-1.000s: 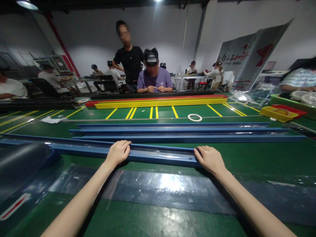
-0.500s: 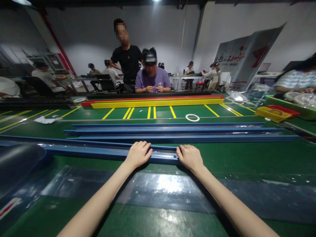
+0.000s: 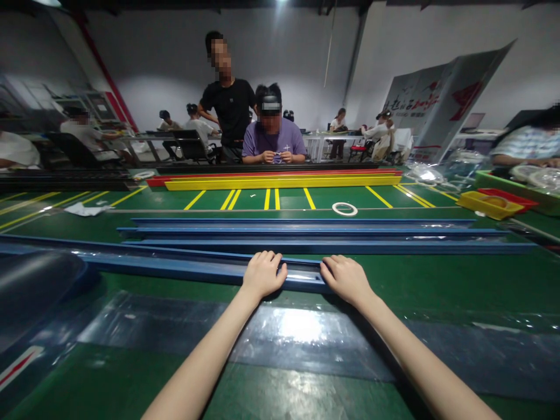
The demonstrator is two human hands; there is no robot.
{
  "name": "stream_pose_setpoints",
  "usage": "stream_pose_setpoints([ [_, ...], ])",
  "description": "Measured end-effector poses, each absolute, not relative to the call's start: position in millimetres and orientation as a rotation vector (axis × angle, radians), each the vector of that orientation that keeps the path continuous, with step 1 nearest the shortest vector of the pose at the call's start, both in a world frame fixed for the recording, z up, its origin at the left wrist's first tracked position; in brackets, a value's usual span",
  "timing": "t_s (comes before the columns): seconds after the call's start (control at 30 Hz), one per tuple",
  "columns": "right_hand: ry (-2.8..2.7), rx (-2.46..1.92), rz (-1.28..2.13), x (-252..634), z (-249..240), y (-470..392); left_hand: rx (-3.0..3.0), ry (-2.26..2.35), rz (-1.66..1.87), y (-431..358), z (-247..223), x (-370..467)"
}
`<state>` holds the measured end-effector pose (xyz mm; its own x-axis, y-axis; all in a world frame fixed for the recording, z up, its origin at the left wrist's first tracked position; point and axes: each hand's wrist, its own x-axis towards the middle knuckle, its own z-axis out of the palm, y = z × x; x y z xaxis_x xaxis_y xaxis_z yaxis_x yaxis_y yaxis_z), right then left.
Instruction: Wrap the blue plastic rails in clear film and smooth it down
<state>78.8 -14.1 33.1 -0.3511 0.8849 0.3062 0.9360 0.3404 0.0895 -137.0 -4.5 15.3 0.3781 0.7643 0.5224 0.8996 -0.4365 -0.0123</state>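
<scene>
A long blue channel strip lies across the green table, running from the left edge to just right of centre. My left hand grips it from above near its right part, fingers over the far edge. My right hand holds its right end, with the fingertips on the far rim. Between the hands the open groove shows. Both palms and the undersides of the fingers are hidden. Beyond it lie several more blue strips, side by side. Nearer to me, a clear plastic sheet is spread flat.
A dark blue curved object stands at the left. Farther back are a white ring, yellow and red strips, a yellow tray and a green bin. A person in purple sits opposite.
My left hand has slid right along the blue strip, closer to my right hand. The whole view has shifted slightly.
</scene>
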Motion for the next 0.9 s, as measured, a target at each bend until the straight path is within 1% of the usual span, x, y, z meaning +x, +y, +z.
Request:
stream_pose_setpoints([
  [0.1,-2.427,-1.645,-0.381,88.6,32.9,-14.6,-2.339,-1.466,-0.690,-5.4,14.7,-136.1],
  [0.3,-2.433,-1.580,-0.512,107.8,29.1,-13.7,-2.335,-1.415,-0.714,-5.7,11.7,-136.4],
  [0.53,-2.435,-1.508,-0.542,109.5,28.8,-3.1,-2.257,-1.441,-0.831,-5.0,8.1,-134.2],
  [0.9,-2.423,-1.454,-0.563,112.3,25.9,3.4,-2.273,-1.456,-0.643,-2.9,13.5,-129.9],
])
